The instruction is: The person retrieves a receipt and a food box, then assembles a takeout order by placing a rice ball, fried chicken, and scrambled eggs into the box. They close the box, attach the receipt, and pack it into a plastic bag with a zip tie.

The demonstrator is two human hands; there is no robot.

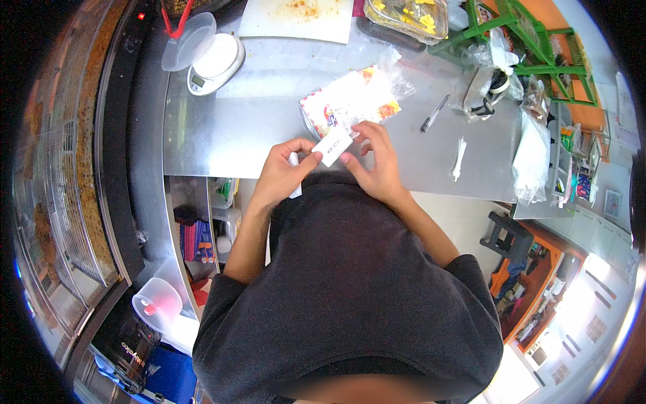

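Note:
Between my hands, just over the near edge of the steel table, is a small white printed label (332, 148). My left hand (288, 167) pinches its left end between thumb and finger. A white strip (295, 176) hangs below that hand, perhaps the same roll or backing; I cannot tell. My right hand (378, 161) has its fingers curled at the label's upper right corner, with thumb and forefinger close to it. Right behind the label lies a plastic package (350, 97) with white, red and yellow print, its loose clear end pointing away to the right.
A white kitchen scale (217, 64) with a clear lid (190, 42) stands back left. Behind are a white cutting board (296, 19) with crumbs and a clear tray (410, 17) of yellow pieces. A pen (435, 113), white ties (459, 159) and plastic bags (530, 158) lie right.

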